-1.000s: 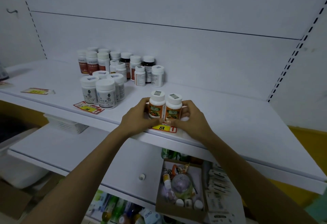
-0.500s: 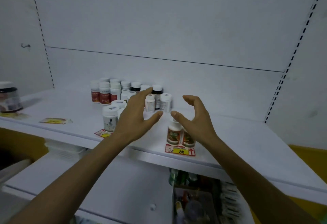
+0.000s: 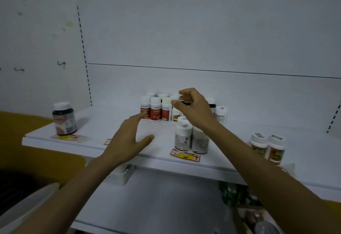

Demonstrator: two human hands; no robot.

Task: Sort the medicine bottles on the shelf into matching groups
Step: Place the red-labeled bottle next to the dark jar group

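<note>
— What's on my feed apart from the job?
— I see a red-and-yellow paper price label [image 3: 185,155], a white perforated plastic basket [image 3: 120,175] lower left of it, and a small dark metal hook [image 3: 61,63] high at the left.

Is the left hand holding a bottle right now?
No, the left hand hovers over the shelf with fingers straight and spread, curled round nothing.

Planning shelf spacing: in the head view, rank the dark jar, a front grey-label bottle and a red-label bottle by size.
1. dark jar: widest.
2. grey-label bottle: similar height, slimmer; nearer the camera, so unsure.
3. red-label bottle: smallest, though farthest back.
</note>
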